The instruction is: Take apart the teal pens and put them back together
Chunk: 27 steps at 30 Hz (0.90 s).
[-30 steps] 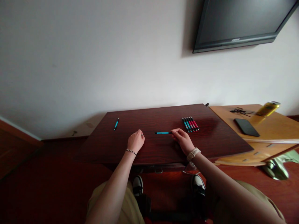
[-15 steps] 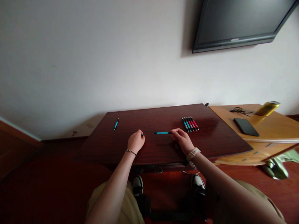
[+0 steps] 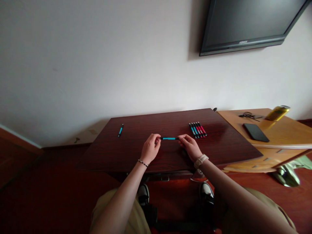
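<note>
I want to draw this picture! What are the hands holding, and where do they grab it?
A blue pen, held level over the dark table: the left hand pinches its left tip, the right hand its right end.

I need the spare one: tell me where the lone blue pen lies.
In the head view the lone blue pen lies on the far left part of the dark table, by itself, left of the left hand and far from the pen row.
</note>
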Available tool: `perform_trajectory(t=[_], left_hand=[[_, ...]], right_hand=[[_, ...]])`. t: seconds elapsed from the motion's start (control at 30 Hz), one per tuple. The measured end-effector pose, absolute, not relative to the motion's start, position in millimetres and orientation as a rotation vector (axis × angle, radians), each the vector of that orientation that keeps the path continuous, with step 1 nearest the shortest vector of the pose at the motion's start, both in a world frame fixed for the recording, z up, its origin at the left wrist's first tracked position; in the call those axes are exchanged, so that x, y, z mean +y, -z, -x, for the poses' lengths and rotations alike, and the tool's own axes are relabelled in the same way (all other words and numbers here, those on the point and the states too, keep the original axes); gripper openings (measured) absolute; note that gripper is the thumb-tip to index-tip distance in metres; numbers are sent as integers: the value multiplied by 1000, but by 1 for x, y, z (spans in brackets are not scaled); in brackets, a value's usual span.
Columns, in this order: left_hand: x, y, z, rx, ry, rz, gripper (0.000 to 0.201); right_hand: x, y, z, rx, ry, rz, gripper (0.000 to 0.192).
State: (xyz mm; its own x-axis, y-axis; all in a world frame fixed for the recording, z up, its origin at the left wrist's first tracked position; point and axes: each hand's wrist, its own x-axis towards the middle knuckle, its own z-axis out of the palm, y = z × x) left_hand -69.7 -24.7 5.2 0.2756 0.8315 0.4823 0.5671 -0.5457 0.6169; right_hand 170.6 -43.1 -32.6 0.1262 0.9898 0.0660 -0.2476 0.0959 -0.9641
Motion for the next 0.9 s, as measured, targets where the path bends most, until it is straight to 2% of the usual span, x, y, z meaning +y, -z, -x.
perform_trajectory(t=[0.3,0.53,0.7,0.9], left_hand=[[-28,17,47,1068,-1284,-1696,24],[-24,20,47,1099,-1293,-1609,30],[-23,22,47,1147,-1276,-1578,45],[-22,20,45,1066,-1279,-1516,36]], right_hand=[[-42,33,-171,-914,-1218,983,40],[-41,33,-170,-914,-1216,985,41],[-42,33,-170,-944,-1194,988,41],[-43,32,-170,-937,-1195,999,44]])
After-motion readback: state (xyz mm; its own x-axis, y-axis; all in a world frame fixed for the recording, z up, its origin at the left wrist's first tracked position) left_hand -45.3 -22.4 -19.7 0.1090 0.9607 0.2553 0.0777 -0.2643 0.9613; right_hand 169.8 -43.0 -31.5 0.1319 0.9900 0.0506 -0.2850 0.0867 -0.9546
